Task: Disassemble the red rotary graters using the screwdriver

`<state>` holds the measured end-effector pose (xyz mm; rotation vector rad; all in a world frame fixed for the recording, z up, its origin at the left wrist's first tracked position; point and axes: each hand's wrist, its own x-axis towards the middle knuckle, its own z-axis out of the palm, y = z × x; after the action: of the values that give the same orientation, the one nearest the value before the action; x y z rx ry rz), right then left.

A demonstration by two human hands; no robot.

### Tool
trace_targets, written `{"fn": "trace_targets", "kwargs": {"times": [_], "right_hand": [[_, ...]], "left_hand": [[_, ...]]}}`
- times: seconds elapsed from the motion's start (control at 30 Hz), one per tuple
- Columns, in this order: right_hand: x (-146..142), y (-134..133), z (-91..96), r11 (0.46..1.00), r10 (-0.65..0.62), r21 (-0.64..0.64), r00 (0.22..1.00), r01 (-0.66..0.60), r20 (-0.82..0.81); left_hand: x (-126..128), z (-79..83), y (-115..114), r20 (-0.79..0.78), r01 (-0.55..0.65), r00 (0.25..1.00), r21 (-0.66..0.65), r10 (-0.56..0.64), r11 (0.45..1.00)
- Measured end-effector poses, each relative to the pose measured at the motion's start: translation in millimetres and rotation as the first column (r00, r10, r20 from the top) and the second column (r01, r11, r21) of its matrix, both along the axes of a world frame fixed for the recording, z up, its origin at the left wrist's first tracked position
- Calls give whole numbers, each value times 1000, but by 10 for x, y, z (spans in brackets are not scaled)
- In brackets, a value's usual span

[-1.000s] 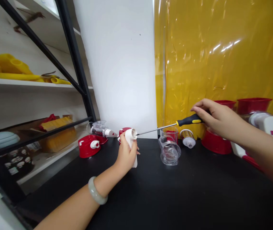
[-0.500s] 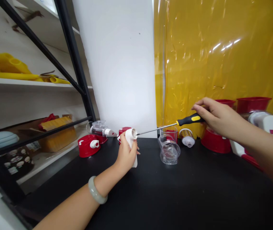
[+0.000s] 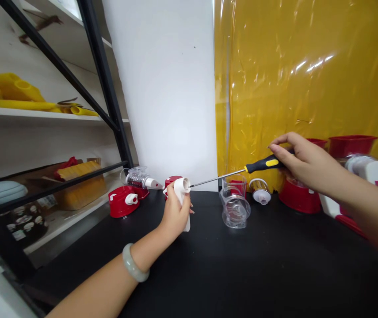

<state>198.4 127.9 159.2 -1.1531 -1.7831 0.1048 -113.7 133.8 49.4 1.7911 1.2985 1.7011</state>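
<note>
My left hand [image 3: 173,215] is wrapped round a white plastic grinder body [image 3: 181,190], standing it on the black table [image 3: 242,274]. My right hand [image 3: 303,160] pinches the black-and-yellow handle of a screwdriver [image 3: 261,165]. Its long metal shaft runs left and its tip sits in the round opening at the top of the white part. A pale bangle is on my left wrist.
A clear plastic housing [image 3: 235,207] and a metal drum [image 3: 259,191] lie behind the shaft. Red bases [image 3: 122,202] and an assembled grater [image 3: 140,179] sit at the left. Red hoppers [image 3: 351,145] and a white unit [image 3: 368,170] stand on the right. Shelving [image 3: 43,110] fills the left; yellow film [image 3: 308,79] hangs behind.
My right hand has turned slightly on the screwdriver handle, its fingers shifting. The left hand and the white part have stayed put.
</note>
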Motion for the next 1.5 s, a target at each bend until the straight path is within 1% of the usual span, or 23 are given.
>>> {"fn": "trace_targets", "kwargs": {"times": [0.07,0.13,0.2,0.23,0.3,0.37,0.43,0.47,0.53,0.6,0.67,0.7,0.77,0.83,0.9,0.93,1.0,1.1,1.2,1.27,1.33,1.43,1.5], "right_hand": [[5,-40,12,983,186,15,978,-185,-97],[-6,-88,30,937,342,15,912,-348,-225],[-28,-120,49,910,392,5,857,-414,-334],[-38,-125,56,918,369,-4,858,-397,-358],[-47,-114,66,963,241,-45,920,-267,-308],[-34,-89,69,994,73,-73,988,-84,-138],[-7,-72,65,999,3,-32,1000,-4,-23],[7,-70,62,1000,22,1,999,-22,-32],[28,-82,58,986,165,47,973,-159,-164],[31,-102,58,933,348,34,879,-357,-326],[17,-115,62,878,434,-1,798,-478,-418],[6,-115,65,879,425,-14,797,-477,-430],[-10,-108,71,929,323,-43,864,-367,-386],[-6,-97,77,974,178,-90,948,-208,-264],[23,-93,84,986,96,-119,984,-114,-151],[44,-94,86,987,100,-113,988,-113,-119],[84,-100,87,978,191,-64,975,-199,-118],[93,-111,71,917,397,26,904,-398,-160],[31,-107,37,862,504,24,852,-506,-139],[-10,-98,16,857,508,-46,856,-514,-93],[-19,-89,5,871,474,-100,877,-480,-83],[27,-80,7,898,410,-118,902,-425,-133],[63,-73,12,905,378,-141,911,-401,-163]], "left_hand": [[-8,-7,6,-13,-4,1000,0,4,1000],[-8,-21,9,-28,4,1000,-1,-4,1000],[-2,-41,11,-44,20,999,-1,-20,1000],[2,-50,12,-50,28,998,-1,-28,1000],[8,-64,15,-53,34,998,-1,-34,999],[10,-69,16,-52,34,998,-3,-34,999],[8,-69,17,-47,29,998,-7,-29,1000],[5,-68,17,-47,26,999,-8,-27,1000],[0,-70,19,-53,24,998,-6,-24,1000],[-3,-77,22,-67,30,997,-2,-30,1000],[-3,-87,26,-74,42,996,-3,-42,999],[-2,-92,28,-73,47,996,-5,-47,999],[-1,-98,32,-66,49,997,-8,-50,999],[-5,-98,37,-70,45,997,-10,-45,999],[-11,-95,42,-80,41,996,-10,-41,999],[-13,-93,44,-82,41,996,-9,-42,999],[-13,-90,40,-84,46,995,-1,-46,999],[3,-92,8,-114,66,991,13,-64,998],[24,-104,-36,-199,94,976,34,-86,995],[24,-110,-47,-255,86,965,72,-65,994],[7,-106,-34,-290,59,957,130,-18,990],[-31,-73,6,-322,19,946,200,47,980],[-43,-39,22,-367,20,928,207,59,978]]}}
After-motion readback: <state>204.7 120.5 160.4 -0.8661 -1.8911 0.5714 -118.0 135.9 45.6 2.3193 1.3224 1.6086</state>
